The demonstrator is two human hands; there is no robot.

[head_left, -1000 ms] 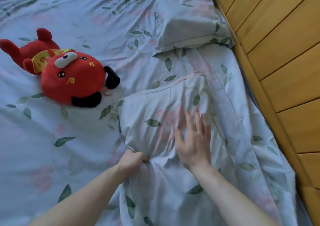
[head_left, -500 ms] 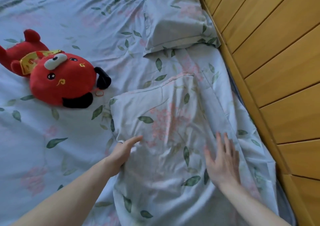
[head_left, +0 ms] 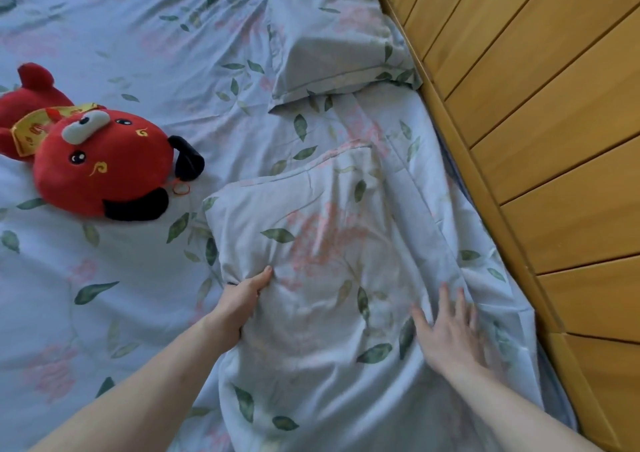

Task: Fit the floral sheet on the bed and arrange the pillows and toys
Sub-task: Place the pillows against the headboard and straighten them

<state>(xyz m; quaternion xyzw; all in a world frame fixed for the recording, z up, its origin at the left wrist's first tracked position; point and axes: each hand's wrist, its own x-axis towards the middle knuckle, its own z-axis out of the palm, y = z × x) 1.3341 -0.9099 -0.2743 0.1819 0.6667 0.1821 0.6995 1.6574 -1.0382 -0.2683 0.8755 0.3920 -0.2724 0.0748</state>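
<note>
A pale blue floral sheet (head_left: 114, 278) covers the bed. On it lies a near pillow (head_left: 332, 243) in the same leafy print, rumpled, close to the wooden headboard. My left hand (head_left: 244, 301) grips the pillow's left edge, thumb on top and fingers tucked under. My right hand (head_left: 450, 334) lies flat with fingers spread on the pillow's right side. A second matching pillow (head_left: 332, 43) sits farther along the headboard. A red plush toy (head_left: 97, 160) with black horns and a white snout lies on the sheet at the left.
The slatted wooden headboard (head_left: 540, 146) runs diagonally down the right side. A narrow dark gap shows between the mattress edge and the wood. Wrinkled sheet stretches across the upper left.
My right hand slid from the pillow's middle to its lower right side. My left hand let go of the left edge, opened, and now grips that edge again.
</note>
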